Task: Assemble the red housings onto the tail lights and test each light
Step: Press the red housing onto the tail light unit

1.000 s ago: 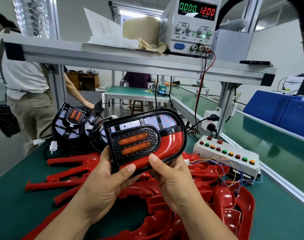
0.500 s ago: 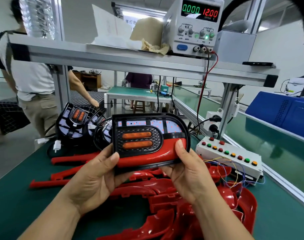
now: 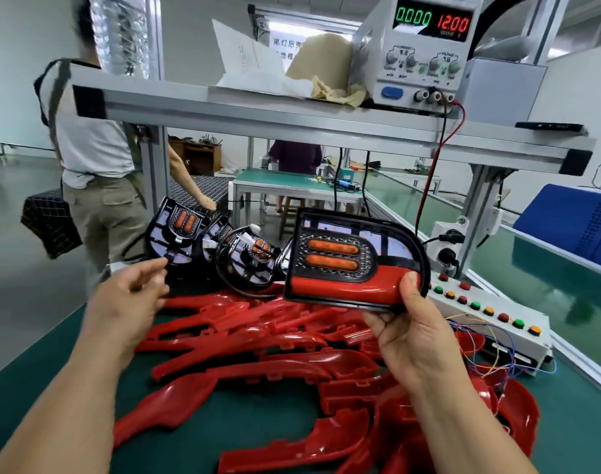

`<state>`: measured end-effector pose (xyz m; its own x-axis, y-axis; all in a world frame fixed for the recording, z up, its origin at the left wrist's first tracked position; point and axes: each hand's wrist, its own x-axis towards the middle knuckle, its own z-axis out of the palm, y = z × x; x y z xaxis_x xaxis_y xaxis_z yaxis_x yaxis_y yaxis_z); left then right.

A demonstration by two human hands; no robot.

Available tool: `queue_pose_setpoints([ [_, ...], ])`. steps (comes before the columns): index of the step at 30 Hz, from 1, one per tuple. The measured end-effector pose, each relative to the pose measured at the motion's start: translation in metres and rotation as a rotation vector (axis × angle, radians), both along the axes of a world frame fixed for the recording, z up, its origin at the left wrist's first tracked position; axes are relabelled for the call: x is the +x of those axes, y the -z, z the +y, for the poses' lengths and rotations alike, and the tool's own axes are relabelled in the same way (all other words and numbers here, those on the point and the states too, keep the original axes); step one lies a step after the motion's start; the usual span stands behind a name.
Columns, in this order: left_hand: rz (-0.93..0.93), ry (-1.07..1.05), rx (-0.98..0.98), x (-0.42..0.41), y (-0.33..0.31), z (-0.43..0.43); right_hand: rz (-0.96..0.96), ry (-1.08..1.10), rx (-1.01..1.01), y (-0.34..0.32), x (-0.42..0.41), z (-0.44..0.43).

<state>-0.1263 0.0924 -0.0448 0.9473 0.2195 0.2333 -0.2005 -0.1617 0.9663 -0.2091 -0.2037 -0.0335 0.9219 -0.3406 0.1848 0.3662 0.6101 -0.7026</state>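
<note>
Tail light [image 3: 370,258], already wearing a red housing [image 3: 340,285] along its lower edge, is held up above the counter [image 3: 579,405], roughly level and facing the camera, just in front of the button box [image 3: 490,313]. The right hand [image 3: 411,333] alone grips it at the lower right corner, thumb pressed on the glossy red front and fingers curled behind. The left hand [image 3: 128,302] hovers well apart to the left, fingers loosely bent, holding nothing. The unit looks light and rigid, a hard plastic shell. Its glossy housing is probably slick, and twisting might pop the fit, so the black rim [image 3: 418,248] and corners seem the safest hold, off the amber lenses [image 3: 333,247]. Loose red housings [image 3: 258,367] lie heaped below, and bare tail lights [image 3: 179,230] stand behind.
</note>
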Motion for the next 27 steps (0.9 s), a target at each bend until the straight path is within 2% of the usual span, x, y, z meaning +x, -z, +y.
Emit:
queue_pose_setpoints([
  [1,0.032,-0.106,0.202,0.004,0.006,0.009,0.003,0.001,-0.01,0.001,0.001,0.0],
  [3,0.094,-0.072,0.488,0.01,0.015,0.012,0.023,-0.006,-0.029,0.004,0.002,0.0],
  [6,0.249,0.116,0.725,0.011,0.022,0.004,0.061,-0.007,-0.037,0.008,0.002,-0.001],
  [8,0.357,0.144,0.844,0.012,0.022,0.005,0.072,-0.002,-0.028,0.008,0.002,-0.003],
  [10,0.401,0.153,0.857,0.013,0.024,0.004,0.078,0.004,-0.025,0.008,0.002,-0.004],
  [13,0.324,0.135,0.893,0.011,0.022,0.001,0.097,0.007,-0.033,0.009,0.003,-0.004],
  [22,-0.003,0.155,0.509,0.007,0.013,-0.002,0.097,0.024,-0.02,0.009,0.002,-0.005],
  [24,-0.022,0.152,0.543,0.008,0.014,-0.003,0.086,0.043,0.003,0.008,0.003,-0.006],
  [27,-0.023,0.185,0.698,0.012,0.02,-0.009,0.083,0.074,0.029,0.007,0.003,-0.008],
])
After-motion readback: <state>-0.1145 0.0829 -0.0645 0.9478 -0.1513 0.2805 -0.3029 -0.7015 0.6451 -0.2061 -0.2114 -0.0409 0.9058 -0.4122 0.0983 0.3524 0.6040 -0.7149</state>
